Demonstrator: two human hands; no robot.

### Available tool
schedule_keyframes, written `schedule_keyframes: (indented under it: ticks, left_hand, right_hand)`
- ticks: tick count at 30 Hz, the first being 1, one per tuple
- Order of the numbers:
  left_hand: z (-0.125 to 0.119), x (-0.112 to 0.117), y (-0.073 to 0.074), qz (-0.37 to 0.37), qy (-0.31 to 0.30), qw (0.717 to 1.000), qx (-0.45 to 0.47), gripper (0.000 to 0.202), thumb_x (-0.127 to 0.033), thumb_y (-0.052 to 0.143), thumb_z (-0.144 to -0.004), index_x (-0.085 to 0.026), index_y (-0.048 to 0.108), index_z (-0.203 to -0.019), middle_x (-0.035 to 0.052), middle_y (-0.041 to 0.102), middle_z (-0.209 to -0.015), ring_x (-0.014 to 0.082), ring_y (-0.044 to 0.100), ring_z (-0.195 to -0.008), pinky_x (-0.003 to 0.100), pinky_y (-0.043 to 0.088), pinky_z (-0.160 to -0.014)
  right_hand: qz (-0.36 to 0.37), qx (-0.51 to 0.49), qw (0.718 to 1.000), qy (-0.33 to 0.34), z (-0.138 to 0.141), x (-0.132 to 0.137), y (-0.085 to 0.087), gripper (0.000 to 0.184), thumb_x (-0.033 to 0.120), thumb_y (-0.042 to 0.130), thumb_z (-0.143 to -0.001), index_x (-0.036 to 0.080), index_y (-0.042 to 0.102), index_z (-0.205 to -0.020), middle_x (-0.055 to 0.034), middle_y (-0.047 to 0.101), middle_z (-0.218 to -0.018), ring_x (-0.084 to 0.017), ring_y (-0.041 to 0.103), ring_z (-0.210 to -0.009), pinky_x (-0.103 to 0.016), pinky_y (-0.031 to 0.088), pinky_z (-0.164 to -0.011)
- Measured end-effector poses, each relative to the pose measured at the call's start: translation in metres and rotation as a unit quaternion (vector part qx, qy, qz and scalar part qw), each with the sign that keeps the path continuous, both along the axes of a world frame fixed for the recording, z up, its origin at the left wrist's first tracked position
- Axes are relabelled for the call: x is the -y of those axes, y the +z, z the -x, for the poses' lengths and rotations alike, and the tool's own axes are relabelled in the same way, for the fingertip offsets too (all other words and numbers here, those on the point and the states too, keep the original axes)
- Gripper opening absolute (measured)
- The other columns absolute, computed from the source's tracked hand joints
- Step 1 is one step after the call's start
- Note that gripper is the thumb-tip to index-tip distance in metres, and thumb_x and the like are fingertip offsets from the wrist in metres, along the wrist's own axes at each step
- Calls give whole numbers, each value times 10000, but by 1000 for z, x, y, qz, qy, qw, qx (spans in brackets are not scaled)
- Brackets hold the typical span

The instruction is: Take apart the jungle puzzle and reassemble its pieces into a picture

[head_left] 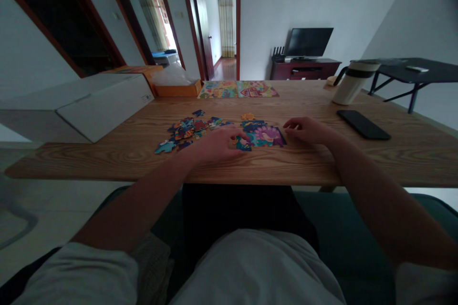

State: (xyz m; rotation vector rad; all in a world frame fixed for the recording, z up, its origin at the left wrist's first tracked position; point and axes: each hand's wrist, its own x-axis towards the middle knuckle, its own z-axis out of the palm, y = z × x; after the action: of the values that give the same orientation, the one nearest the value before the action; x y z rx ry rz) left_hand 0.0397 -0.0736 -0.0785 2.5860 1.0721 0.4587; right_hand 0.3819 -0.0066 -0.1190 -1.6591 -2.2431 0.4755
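My left hand (pixel 223 144) is closed on a dark blue jigsaw puzzle piece (pixel 244 143), its thumb and fingers around the piece at the lower left of a joined puzzle section (pixel 266 136). That section shows a pink-purple shape on blue and teal. Just off its right edge, my right hand (pixel 305 129) hovers low over the table with bent fingers slightly apart and nothing visible in them. A heap of loose puzzle pieces (pixel 186 129) lies left of the section, partly behind my left hand. One orange-yellow piece (pixel 247 116) rests above the section.
On the wooden table (pixel 125 162), a white box (pixel 107 105) and an orange box (pixel 179 89) stand at the left. Two colourful picture sheets (pixel 238 89) lie at the back. A black phone (pixel 363 124) and a pale tumbler (pixel 352 85) are at the right.
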Motion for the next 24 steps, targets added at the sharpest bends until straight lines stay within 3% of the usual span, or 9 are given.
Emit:
schedule_keyframes:
  ticks: [5, 9, 13, 17, 24]
  left_hand:
    - [3, -10, -10, -18, -21, 1000, 0, 378, -417, 682, -871, -264, 693, -1217, 51, 665, -1281, 251, 596, -1212, 393, 443, -1078]
    - [19, -11, -3, -35, 22, 999, -15, 418, -416, 685, -854, -254, 683, -1240, 55, 666, -1279, 251, 606, -1177, 389, 443, -1063]
    - [45, -2, 9, 30, 43, 996, -70, 435, -479, 699, -826, -264, 703, -1204, 40, 691, -1211, 236, 644, -1063, 336, 492, -944]
    - [64, 14, 8, 77, 51, 987, -133, 447, -483, 702, -810, -272, 715, -1203, 38, 701, -1173, 240, 661, -1024, 322, 505, -887]
    - [82, 32, -3, 27, 54, 991, -116, 435, -511, 661, -854, -283, 708, -1222, 38, 644, -1368, 265, 571, -1274, 397, 403, -1123]
  right_hand:
    - [6, 0, 1000, 3, 0, 1, 1, 285, 393, 600, -918, 218, 743, -1091, -93, 739, -1008, -215, 661, -800, -352, 523, -751]
    - [5, -5, 1000, 9, -2, -1, -2, 282, 416, 606, -912, 235, 742, -1080, -81, 739, -989, -212, 661, -797, -347, 526, -744]
    - [0, 0, 1000, 13, -2, -3, -3, 282, 417, 600, -913, 231, 744, -1071, -83, 737, -987, -211, 660, -801, -344, 526, -747]
    - [-1, 8, 1000, 22, -3, -4, -4, 287, 407, 594, -911, 235, 743, -1084, -83, 740, -988, -218, 664, -816, -345, 527, -745]
    - [7, 14, 1000, 18, -5, -4, -6, 320, 460, 602, -900, 245, 746, -1088, -81, 744, -977, -222, 668, -802, -346, 527, -730]
